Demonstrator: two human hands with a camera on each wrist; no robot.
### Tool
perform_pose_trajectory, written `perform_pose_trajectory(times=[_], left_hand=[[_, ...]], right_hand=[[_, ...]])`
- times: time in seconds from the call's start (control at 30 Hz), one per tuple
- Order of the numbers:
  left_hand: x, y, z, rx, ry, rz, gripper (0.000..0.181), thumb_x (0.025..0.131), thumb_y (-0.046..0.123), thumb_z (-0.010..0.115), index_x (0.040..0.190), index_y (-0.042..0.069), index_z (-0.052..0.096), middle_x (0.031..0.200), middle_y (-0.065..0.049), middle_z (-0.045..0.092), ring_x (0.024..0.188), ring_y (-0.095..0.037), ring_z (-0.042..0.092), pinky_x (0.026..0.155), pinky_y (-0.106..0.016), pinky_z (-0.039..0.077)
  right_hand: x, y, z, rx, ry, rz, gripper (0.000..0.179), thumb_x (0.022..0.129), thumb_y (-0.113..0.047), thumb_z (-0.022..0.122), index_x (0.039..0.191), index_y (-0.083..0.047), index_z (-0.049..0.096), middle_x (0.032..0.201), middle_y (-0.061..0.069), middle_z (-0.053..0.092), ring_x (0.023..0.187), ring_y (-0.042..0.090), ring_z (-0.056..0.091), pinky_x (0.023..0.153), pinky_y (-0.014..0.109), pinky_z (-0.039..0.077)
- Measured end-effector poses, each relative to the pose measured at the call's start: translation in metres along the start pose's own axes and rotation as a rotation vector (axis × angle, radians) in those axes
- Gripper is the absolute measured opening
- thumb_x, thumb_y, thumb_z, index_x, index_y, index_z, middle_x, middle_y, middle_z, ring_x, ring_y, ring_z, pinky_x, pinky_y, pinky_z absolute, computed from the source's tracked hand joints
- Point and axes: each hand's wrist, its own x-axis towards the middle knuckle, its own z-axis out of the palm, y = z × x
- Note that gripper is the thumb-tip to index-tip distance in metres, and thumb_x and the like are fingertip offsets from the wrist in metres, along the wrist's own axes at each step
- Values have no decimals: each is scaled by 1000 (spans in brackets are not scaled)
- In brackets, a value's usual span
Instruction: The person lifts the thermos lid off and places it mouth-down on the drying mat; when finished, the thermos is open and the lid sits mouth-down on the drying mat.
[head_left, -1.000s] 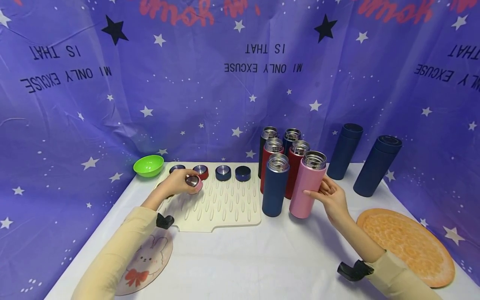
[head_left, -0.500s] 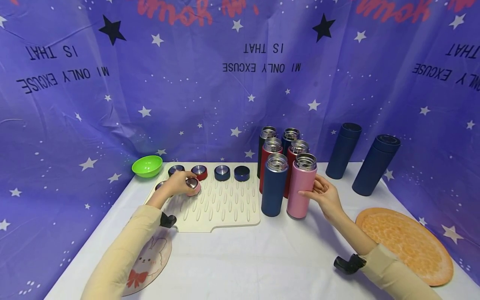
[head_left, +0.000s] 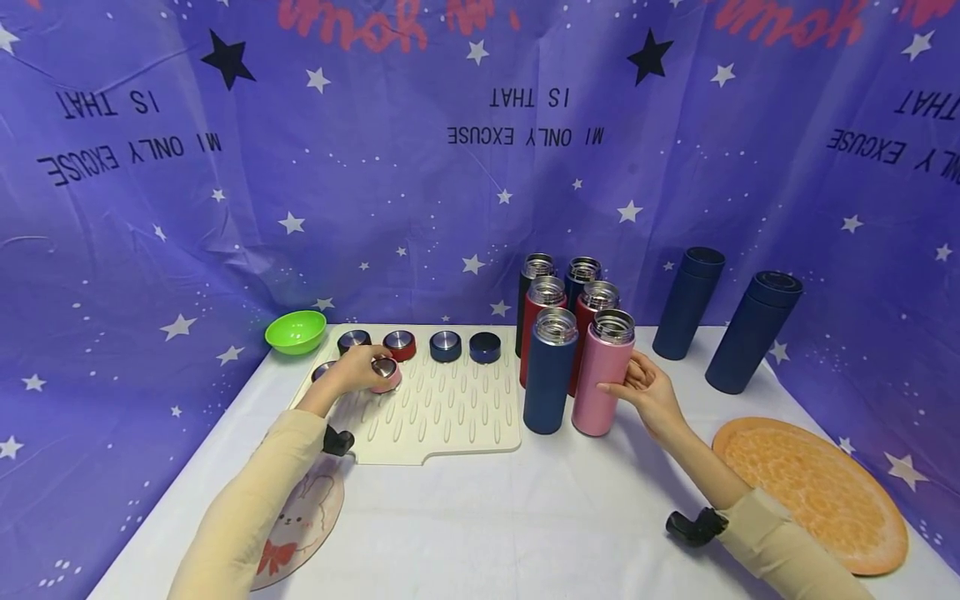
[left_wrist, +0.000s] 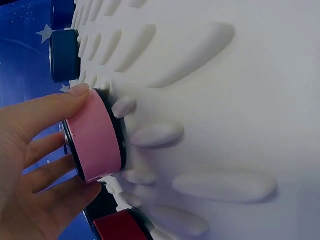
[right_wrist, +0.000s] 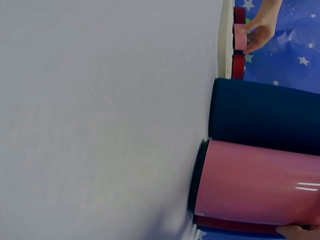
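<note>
My left hand (head_left: 355, 371) pinches a pink bottle lid (left_wrist: 97, 137) between thumb and fingers. In the left wrist view the lid sits right at the ribs of the cream drying mat (head_left: 472, 433), silver inside facing up. My right hand (head_left: 651, 398) holds a pink thermos bottle (head_left: 602, 379), thumb across its front; the other fingertips are partly hidden. This bottle stands upright and open-mouthed beside a blue bottle (head_left: 551, 375). Behind them are two red bottles, one being this red bottle (head_left: 534, 333), and two dark ones, all without lids.
Along the mat's back are a red lid (head_left: 400, 345), a blue lid (head_left: 446, 347) and other dark lids. A green bowl (head_left: 296, 332) stands at the back left. Two capped navy bottles (head_left: 690, 304) are at the right, behind an orange round mat (head_left: 810, 492). A rabbit mat (head_left: 303, 525) lies front left.
The pink bottle has gone from tilted to upright and shifted left towards the blue bottle, my right hand moving with it. My left hand has lowered the pink lid slightly to the mat.
</note>
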Motion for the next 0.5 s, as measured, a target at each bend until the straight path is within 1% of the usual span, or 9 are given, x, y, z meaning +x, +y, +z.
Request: perform_pose_trajectory(times=[0.07, 0.13, 0.17, 0.27, 0.3, 0.37, 0.4, 0.43, 0.5], left_hand=[[-2, 1, -1, 7, 2, 2, 54, 77, 19, 78, 120, -9, 61, 106, -22, 66, 96, -35, 62, 85, -49, 50], [-4, 4, -3, 10, 7, -9, 57, 77, 19, 77, 123, -8, 59, 113, -25, 63, 101, -39, 60, 87, -51, 49], [-4, 5, -4, 7, 10, -16, 58, 78, 19, 77, 126, -8, 57, 117, -27, 61, 105, -41, 59, 88, -52, 49], [-7, 12, -6, 2, 46, -14, 60, 79, 17, 76, 129, -7, 55, 124, -29, 57, 114, -45, 53, 94, -56, 45], [-9, 15, -7, -6, 62, -9, 61, 79, 17, 76, 130, -7, 54, 126, -29, 55, 117, -46, 51, 96, -57, 44], [-13, 22, -6, -16, 99, 6, 63, 79, 18, 76, 132, -7, 52, 130, -28, 54, 123, -46, 47, 100, -58, 40], [-17, 27, -6, -26, 119, 13, 64, 79, 18, 77, 132, -7, 52, 131, -28, 53, 124, -45, 46, 101, -58, 39], [-21, 31, -6, -42, 134, 16, 65, 79, 18, 77, 133, -7, 51, 132, -27, 52, 125, -45, 45, 102, -58, 38], [-31, 42, -6, -80, 162, 26, 68, 79, 19, 79, 135, -6, 49, 135, -26, 51, 128, -44, 43, 104, -57, 36]], right_hand=[[0, -1, -2, -47, -25, -2, 61, 79, 10, 73, 131, -3, 45, 111, -7, 65, 105, 5, 60, 92, 18, 47], [-1, -4, -5, -142, -48, -6, 63, 80, 4, 75, 134, 0, 43, 114, -4, 64, 107, 4, 59, 93, 17, 46], [-1, -6, -6, -203, -57, -7, 65, 80, 1, 76, 136, 0, 42, 117, -1, 63, 108, 4, 58, 95, 17, 45], [-2, -12, -10, -366, -82, 2, 73, 80, -7, 79, 140, 2, 39, 128, 15, 58, 119, 17, 55, 103, 27, 41], [-3, -15, -12, -414, -101, -2, 75, 80, -9, 79, 142, 2, 38, 131, 19, 55, 123, 22, 52, 105, 29, 39], [-4, -18, -15, -470, -154, -22, 78, 79, -8, 80, 143, 3, 36, 134, 25, 51, 126, 33, 48, 106, 32, 37], [-4, -20, -17, -489, -181, -37, 78, 78, -7, 80, 143, 4, 37, 134, 26, 50, 127, 37, 46, 107, 32, 37], [-4, -22, -19, -505, -207, -56, 78, 78, -7, 80, 142, 5, 37, 134, 26, 50, 126, 37, 46, 106, 30, 37], [-4, -23, -24, -545, -246, -91, 77, 77, -8, 82, 141, 5, 40, 133, 24, 52, 125, 31, 49, 105, 24, 38]])
